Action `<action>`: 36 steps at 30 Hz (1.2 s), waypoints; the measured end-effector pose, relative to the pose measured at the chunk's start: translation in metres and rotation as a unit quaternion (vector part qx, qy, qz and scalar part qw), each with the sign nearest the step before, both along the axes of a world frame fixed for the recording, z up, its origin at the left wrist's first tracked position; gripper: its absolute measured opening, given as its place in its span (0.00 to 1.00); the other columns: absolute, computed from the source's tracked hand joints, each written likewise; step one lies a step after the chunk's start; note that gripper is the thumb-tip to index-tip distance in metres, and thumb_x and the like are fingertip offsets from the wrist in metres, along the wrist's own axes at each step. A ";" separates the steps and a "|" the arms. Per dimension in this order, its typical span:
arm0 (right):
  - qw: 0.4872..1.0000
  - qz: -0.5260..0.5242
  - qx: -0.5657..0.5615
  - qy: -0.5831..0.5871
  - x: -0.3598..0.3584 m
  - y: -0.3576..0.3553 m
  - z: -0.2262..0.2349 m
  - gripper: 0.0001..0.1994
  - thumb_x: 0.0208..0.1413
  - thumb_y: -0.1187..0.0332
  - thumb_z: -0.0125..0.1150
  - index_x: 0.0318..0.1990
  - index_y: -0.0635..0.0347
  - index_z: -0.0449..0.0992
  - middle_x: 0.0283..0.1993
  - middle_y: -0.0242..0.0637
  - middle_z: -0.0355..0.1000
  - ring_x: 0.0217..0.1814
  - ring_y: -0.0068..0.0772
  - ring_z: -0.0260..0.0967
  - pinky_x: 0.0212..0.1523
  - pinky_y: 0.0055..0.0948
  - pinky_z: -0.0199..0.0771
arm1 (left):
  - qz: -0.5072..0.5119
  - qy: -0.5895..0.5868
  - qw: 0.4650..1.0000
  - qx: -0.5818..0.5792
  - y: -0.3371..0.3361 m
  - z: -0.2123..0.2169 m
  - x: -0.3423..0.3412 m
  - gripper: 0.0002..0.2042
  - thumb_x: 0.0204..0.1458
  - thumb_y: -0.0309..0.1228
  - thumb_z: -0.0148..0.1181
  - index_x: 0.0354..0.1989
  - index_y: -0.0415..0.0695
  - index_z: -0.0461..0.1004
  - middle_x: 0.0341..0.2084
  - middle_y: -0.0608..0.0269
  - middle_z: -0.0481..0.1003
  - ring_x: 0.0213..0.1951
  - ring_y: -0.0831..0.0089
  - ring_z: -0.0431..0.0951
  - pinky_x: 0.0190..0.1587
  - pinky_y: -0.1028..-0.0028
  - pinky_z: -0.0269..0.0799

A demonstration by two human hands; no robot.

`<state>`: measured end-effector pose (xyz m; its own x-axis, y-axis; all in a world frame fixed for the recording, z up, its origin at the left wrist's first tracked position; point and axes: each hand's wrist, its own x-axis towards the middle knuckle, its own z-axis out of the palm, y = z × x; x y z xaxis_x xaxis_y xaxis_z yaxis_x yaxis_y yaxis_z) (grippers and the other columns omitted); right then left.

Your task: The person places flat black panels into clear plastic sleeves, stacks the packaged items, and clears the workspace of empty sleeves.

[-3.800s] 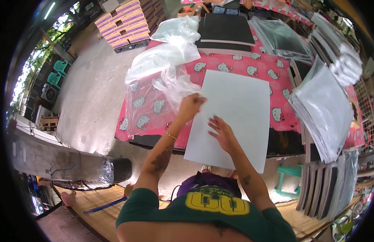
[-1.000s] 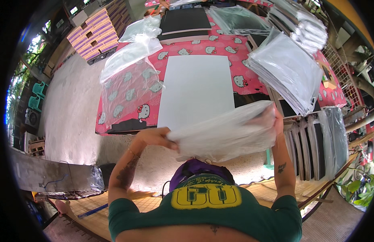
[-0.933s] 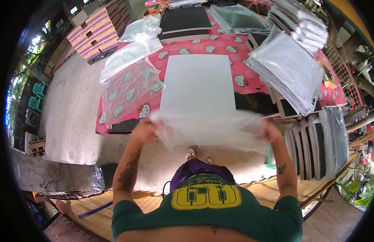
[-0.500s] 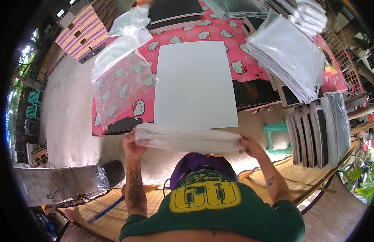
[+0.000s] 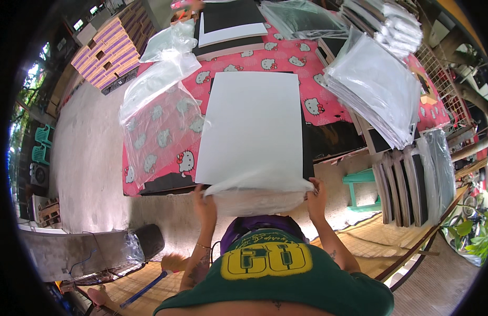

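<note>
One clear plastic bag (image 5: 259,196) held open at the near edge of one white board (image 5: 252,126) on the table (image 5: 323,108). Left hand (image 5: 204,199) and right hand (image 5: 316,192) each pinch a bag corner. Second loose bag (image 5: 159,113) lies left.

A flat board (image 5: 252,126) lies in the middle of the surface (image 5: 286,60). At its near edge the left hand (image 5: 204,203) and right hand (image 5: 316,196) hold a plastic bag (image 5: 257,192) between them. Loose plastic bags (image 5: 159,100) lie left of the board, a stack of bagged boards (image 5: 378,87) to its right, another board (image 5: 228,21) behind it.
</note>
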<state>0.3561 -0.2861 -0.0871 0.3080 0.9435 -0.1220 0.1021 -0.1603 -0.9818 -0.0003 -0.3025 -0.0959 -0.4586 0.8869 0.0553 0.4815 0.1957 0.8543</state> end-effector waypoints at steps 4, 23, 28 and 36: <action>0.995 0.007 -0.096 0.038 -0.015 -0.005 0.006 0.28 0.44 0.85 0.40 0.58 0.61 0.63 0.48 0.42 0.67 0.40 0.29 0.69 0.31 0.24 0.75 | 0.067 0.038 0.995 -0.062 0.016 -0.001 -0.038 0.25 0.44 0.15 0.48 0.55 0.40 0.68 0.33 0.54 0.75 0.32 0.65 0.74 0.38 0.71 0.70; 0.960 -0.003 0.266 0.086 0.058 0.071 0.252 0.23 0.60 0.65 0.53 0.62 0.59 0.61 0.59 0.40 0.65 0.57 0.36 0.66 0.59 0.41 0.64 | -0.243 -0.595 0.735 0.218 0.112 0.267 -0.077 0.23 0.52 0.27 0.54 0.58 0.44 0.63 0.51 0.56 0.69 0.51 0.63 0.70 0.53 0.62 0.67; 0.874 0.130 0.231 0.407 0.039 0.204 0.273 0.15 0.61 0.66 0.53 0.54 0.53 0.68 0.53 0.29 0.70 0.54 0.28 0.67 0.55 0.39 0.68 | -0.272 -0.639 0.671 0.260 0.247 0.279 -0.053 0.22 0.56 0.25 0.52 0.61 0.46 0.60 0.51 0.59 0.71 0.50 0.64 0.73 0.53 0.60 0.69; 0.823 0.053 0.103 0.556 0.032 0.230 0.057 0.09 0.58 0.63 0.57 0.46 0.47 0.72 0.42 0.24 0.72 0.45 0.28 0.70 0.49 0.36 0.69 | -0.129 -0.706 0.692 0.074 0.282 0.054 -0.055 0.05 0.54 0.28 0.55 0.38 0.43 0.73 0.34 0.65 0.75 0.39 0.70 0.74 0.46 0.64 0.69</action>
